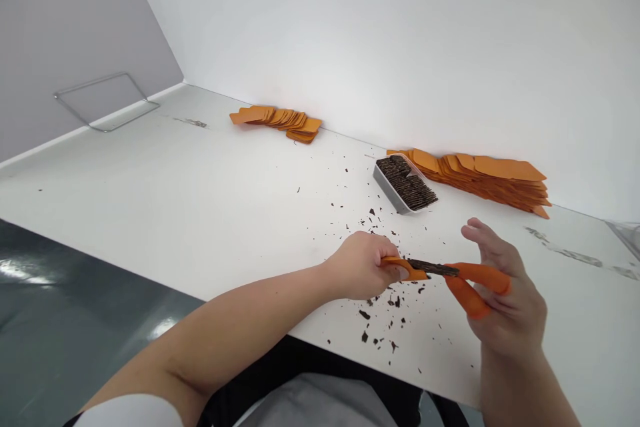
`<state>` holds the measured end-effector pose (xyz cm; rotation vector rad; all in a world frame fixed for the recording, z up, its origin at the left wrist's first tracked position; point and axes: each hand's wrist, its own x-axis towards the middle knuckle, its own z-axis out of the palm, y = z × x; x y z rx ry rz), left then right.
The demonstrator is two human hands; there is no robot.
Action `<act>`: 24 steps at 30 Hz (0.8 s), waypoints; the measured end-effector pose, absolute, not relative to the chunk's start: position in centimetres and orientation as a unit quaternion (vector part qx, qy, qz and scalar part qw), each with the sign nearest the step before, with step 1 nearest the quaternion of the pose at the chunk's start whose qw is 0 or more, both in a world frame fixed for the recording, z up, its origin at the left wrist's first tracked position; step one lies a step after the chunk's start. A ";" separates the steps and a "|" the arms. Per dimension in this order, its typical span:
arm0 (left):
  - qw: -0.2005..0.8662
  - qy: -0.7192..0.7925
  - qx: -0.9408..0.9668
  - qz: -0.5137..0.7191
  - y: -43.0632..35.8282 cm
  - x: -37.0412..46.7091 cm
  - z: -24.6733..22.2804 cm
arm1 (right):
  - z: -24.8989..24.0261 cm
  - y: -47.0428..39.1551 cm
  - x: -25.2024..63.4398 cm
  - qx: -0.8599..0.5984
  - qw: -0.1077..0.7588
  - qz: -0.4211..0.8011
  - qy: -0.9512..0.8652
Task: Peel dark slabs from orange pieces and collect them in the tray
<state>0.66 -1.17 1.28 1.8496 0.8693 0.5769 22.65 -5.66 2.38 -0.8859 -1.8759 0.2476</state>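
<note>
My left hand is closed on a small orange envelope, its mouth facing right. Orange finger cots cover the thumb and forefinger of my right hand. Those two fingertips pinch the right end of a thin, dark brown, rough-surfaced stick; the other fingers stay raised. The stick's left end lies at the mouth of the envelope; how far it reaches inside is hidden. Beyond my hands stands a clear plastic tub filled with rows of similar dark sticks.
Dark flakes are scattered over the white table around my hands. A long stack of orange envelopes lies along the wall behind the tub, a smaller pile farther left. A metal wire frame leans at the left wall.
</note>
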 end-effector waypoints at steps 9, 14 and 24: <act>0.434 0.339 0.798 0.244 -1.1 0.6 1.3 | 2.4 -5.5 23.0 -0.373 0.490 0.091 -0.782; 0.469 0.348 0.775 0.240 -1.1 0.6 1.2 | 2.5 -5.6 23.1 -0.371 0.488 0.075 -0.786; 0.404 0.299 0.800 0.328 -1.3 0.7 0.7 | 1.9 -5.5 23.0 -0.391 0.466 0.066 -0.791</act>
